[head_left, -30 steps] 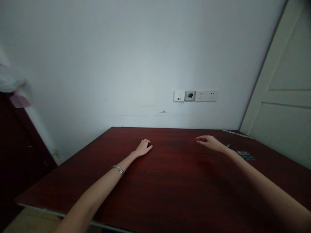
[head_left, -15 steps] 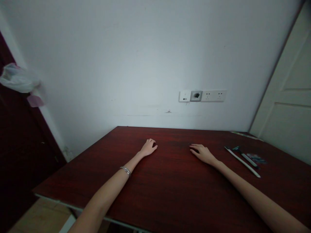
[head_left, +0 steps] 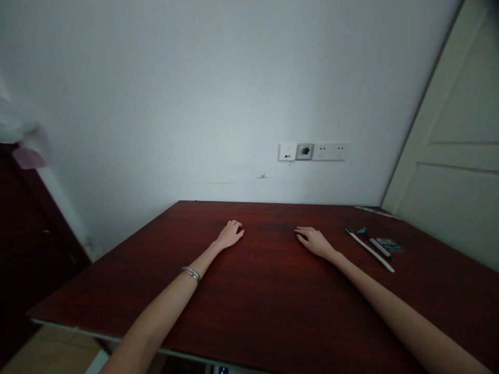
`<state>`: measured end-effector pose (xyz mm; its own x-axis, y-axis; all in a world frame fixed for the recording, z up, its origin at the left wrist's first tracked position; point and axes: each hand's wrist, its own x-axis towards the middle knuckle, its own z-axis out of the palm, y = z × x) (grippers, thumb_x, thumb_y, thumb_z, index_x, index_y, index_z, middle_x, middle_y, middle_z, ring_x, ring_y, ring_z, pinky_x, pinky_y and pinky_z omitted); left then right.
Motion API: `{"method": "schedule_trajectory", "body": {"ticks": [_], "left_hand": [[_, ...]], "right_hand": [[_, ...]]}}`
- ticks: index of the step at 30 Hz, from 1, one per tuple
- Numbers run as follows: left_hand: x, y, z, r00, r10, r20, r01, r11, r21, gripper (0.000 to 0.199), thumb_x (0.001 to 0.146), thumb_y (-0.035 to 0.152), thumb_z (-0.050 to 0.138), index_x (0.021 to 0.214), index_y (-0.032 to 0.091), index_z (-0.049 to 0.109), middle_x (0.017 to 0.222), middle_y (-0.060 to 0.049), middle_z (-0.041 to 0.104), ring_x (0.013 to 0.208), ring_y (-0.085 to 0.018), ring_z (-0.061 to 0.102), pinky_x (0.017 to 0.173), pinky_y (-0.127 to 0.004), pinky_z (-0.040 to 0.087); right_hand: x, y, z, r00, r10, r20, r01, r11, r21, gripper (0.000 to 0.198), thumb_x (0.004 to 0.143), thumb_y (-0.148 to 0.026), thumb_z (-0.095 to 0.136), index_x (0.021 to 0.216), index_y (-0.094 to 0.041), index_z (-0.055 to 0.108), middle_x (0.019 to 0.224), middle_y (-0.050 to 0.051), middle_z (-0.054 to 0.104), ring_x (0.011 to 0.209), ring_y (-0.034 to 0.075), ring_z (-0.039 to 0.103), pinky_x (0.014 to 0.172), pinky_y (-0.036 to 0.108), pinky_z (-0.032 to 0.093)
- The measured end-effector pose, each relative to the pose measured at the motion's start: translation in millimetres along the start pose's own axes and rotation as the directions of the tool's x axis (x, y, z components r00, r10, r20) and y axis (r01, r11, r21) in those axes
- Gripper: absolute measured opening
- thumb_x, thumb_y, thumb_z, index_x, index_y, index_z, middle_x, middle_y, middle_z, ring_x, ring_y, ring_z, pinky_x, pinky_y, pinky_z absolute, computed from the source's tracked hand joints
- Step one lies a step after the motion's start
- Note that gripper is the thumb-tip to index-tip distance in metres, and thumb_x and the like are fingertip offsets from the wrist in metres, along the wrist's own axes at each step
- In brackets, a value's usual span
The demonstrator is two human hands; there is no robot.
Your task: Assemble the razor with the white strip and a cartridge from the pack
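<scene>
My left hand lies on the dark red table with its fingers loosely spread and nothing in it. A silver bracelet circles that wrist. Across from it, my right hand rests palm down, fingers apart, also holding nothing. Nearest to the right hand, off to its right, is a long thin white stick with a dark tip. Beside the stick lies what looks like a razor, with a greenish head and a pale handle. A small shiny packet sits just past it, its contents too blurred to name.
A flat pale strip lies along the table's far right edge. Wall sockets are set above the table's back edge. A white panelled door stands at right; a plastic bag hangs at left.
The view has turned slightly to the right, so everything sits further left in the picture. Both hands keep their places and poses on the table.
</scene>
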<state>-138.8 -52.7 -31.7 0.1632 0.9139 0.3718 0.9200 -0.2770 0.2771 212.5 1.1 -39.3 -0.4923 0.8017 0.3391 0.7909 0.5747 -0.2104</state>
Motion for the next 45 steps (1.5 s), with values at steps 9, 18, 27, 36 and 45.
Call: {"method": "schedule_trajectory", "body": {"ticks": [9,18,27,36,45], "left_hand": [[4.2,0.8,2.9,1.0,0.021,0.0,-0.021,1.0,-0.008,0.032,0.084,0.035,0.039,0.102,0.014,0.057,0.107,-0.012,0.055,0.102,-0.025,0.046,0.09,-0.039,0.038],[3.5,-0.3,3.1,1.0,0.016,-0.006,-0.016,0.999,-0.035,0.03,0.084,0.034,0.04,0.101,0.016,0.057,0.107,-0.011,0.056,0.103,-0.025,0.046,0.09,-0.039,0.038],[3.5,-0.5,3.7,1.0,0.03,-0.004,-0.03,1.0,-0.006,0.033,0.085,0.034,0.037,0.102,0.015,0.057,0.107,-0.011,0.056,0.103,-0.025,0.046,0.09,-0.038,0.039],[2.9,1.3,2.0,0.999,0.037,-0.009,-0.037,0.999,0.008,0.032,0.085,0.032,0.037,0.102,0.014,0.057,0.107,-0.011,0.057,0.103,-0.024,0.047,0.09,-0.037,0.039],[1.8,4.1,1.2,0.999,0.042,-0.028,-0.041,0.999,0.035,0.029,0.085,0.027,0.039,0.102,0.013,0.058,0.106,-0.011,0.058,0.102,-0.022,0.048,0.09,-0.034,0.039]], "right_hand": [[-0.2,10.4,-28.3,0.987,0.093,-0.134,-0.096,0.995,-0.017,0.036,0.082,-0.033,0.044,0.111,-0.023,0.063,0.116,0.008,0.06,0.109,0.024,0.051,0.091,0.037,0.041],[-31.7,75.0,-100.0,0.83,0.547,-0.107,-0.558,0.808,-0.191,0.029,0.071,-0.03,0.053,0.093,-0.018,0.069,0.097,0.014,0.067,0.087,0.028,0.063,0.071,0.033,0.048],[-66.9,88.4,-102.5,0.783,0.621,0.008,-0.605,0.766,-0.218,0.032,0.072,-0.04,0.052,0.084,-0.016,0.07,0.09,0.017,0.067,0.08,0.03,0.065,0.063,0.035,0.048],[-70.7,97.3,-91.1,0.764,0.645,-0.01,-0.623,0.734,-0.271,0.03,0.073,-0.028,0.051,0.093,-0.012,0.066,0.093,0.02,0.065,0.083,0.032,0.064,0.065,0.036,0.048],[-70.1,101.8,-87.4,0.744,0.668,-0.031,-0.657,0.721,-0.219,0.028,0.07,-0.031,0.057,0.089,-0.012,0.066,0.089,0.017,0.066,0.079,0.029,0.064,0.062,0.031,0.046]]}}
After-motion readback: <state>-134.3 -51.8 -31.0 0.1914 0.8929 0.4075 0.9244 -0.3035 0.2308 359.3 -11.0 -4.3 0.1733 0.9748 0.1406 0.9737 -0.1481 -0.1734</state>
